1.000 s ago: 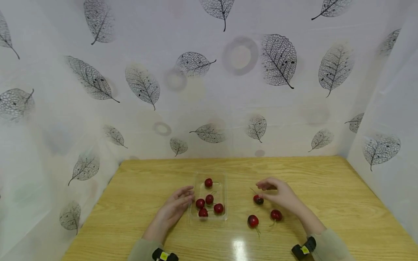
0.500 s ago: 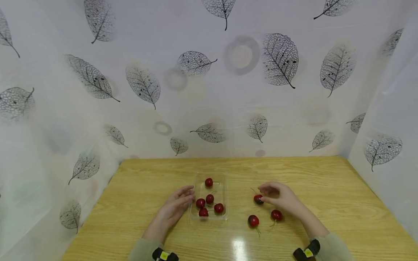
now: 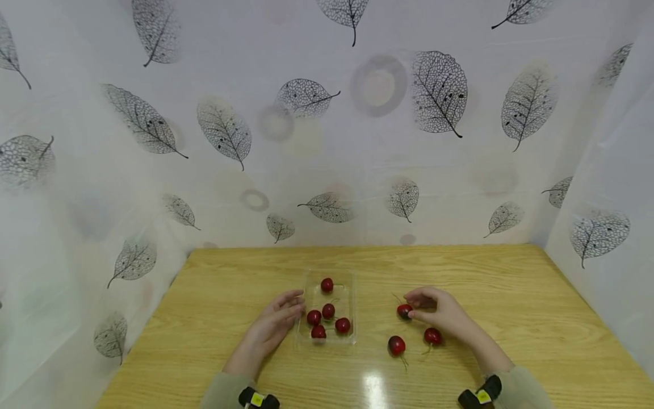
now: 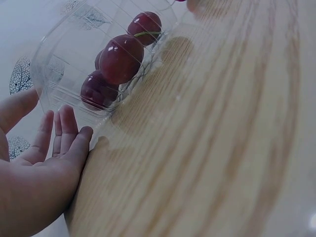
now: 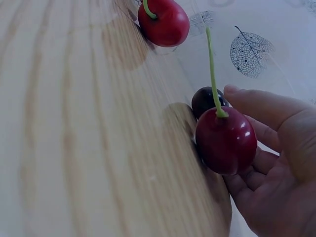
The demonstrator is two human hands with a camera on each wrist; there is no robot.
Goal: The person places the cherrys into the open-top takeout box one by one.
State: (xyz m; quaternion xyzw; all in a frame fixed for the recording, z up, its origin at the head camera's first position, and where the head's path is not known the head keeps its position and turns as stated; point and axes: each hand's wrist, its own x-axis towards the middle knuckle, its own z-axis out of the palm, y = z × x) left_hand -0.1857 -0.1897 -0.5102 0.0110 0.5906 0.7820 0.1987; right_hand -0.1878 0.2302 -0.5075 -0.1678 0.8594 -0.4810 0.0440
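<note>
Right hand lies on the wooden table right of centre, fingers curled, thumb and fingertips pinching a dark cherry that sits on the wood with its stem pointing away to the far left. In the right wrist view the same hand shows its fingers closing past the dark cherry, with a nearer red cherry resting against the palm side — whether the hand actually grips this one, cannot tell. Two more loose cherries lie near the wrist: one just beside the hand, another a little apart to its left. Left hand rests flat, fingers straight and relaxed, fingertips touching the left wall of the clear plastic tray — holding nothing. The tray holds five cherries, four clustered at the near end, one alone at the far end.
</note>
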